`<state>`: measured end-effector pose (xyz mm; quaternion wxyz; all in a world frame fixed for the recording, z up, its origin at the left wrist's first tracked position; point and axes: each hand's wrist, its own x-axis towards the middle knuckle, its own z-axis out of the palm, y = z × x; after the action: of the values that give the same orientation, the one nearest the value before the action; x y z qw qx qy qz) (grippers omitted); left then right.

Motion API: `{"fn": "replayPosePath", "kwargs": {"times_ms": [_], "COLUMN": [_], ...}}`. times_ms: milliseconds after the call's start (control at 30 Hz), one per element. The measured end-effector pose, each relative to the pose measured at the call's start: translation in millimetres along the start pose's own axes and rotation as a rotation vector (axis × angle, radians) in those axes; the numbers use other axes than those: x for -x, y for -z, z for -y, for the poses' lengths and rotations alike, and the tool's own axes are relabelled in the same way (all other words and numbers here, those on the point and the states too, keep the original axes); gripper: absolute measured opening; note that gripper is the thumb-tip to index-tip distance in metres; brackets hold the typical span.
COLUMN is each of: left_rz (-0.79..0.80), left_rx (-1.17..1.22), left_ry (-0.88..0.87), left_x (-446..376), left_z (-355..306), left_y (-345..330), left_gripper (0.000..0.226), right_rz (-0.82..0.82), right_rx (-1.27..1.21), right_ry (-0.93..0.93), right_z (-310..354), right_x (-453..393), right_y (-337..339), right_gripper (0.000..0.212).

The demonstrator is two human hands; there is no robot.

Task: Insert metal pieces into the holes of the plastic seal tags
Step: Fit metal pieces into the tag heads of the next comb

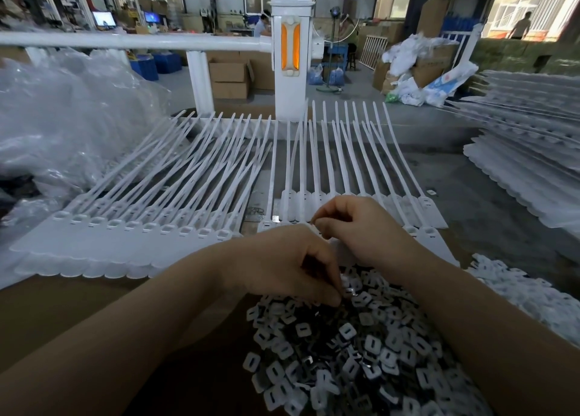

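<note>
A heap of small square metal pieces (pixel 361 349) with slots lies in front of me on brown cardboard. My left hand (pixel 282 262) reaches into the heap's upper edge, its fingertips pinching a metal piece (pixel 346 287). My right hand (pixel 361 227) hovers over the heads of a row of white plastic seal tags (pixel 430 237), its thumb and forefinger pinching something small; I cannot make out what. Another joined strip of seal tags (pixel 141 227) lies to the left, tails fanning away from me.
Crumpled clear plastic bags (pixel 62 117) pile up at the left. Stacks of white tag strips (pixel 527 152) lie at the right, and loose white plastic bits (pixel 527 290) sit near my right forearm. A white post (pixel 290 55) with a rail stands behind the table.
</note>
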<state>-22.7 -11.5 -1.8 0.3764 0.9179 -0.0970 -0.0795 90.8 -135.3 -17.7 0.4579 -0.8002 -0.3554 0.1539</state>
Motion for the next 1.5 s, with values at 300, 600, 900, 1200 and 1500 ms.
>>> {"fn": "replayPosePath", "kwargs": {"times_ms": [300,600,900,1200,1500], "left_rz": [-0.452,-0.458,-0.540,-0.563,-0.650], "left_rx": [0.569,0.705,0.659,0.334,0.085], "left_ry": [0.306,0.286,0.273,0.253,0.370], "left_x": [1.7,3.3,-0.3,-5.8,-18.5], "left_z": [22.1,22.7,30.2,29.9,38.3], "left_y": [20.0,22.3,25.5,22.6,20.8], "left_gripper": [0.002,0.013,0.018,0.010,0.018], "right_rz": [-0.058,0.006,-0.004,0.005,-0.052], "right_rx": [-0.174,-0.200,-0.145,-0.095,-0.168], "right_ry": [0.016,0.063,0.023,0.019,-0.014], "right_z": [0.4,5.2,5.7,6.8,4.6], "right_x": [-0.2,4.3,2.3,3.7,1.1], "right_y": [2.4,2.3,-0.6,-1.7,-3.4], "right_gripper": [0.010,0.006,0.013,0.011,0.011]}}
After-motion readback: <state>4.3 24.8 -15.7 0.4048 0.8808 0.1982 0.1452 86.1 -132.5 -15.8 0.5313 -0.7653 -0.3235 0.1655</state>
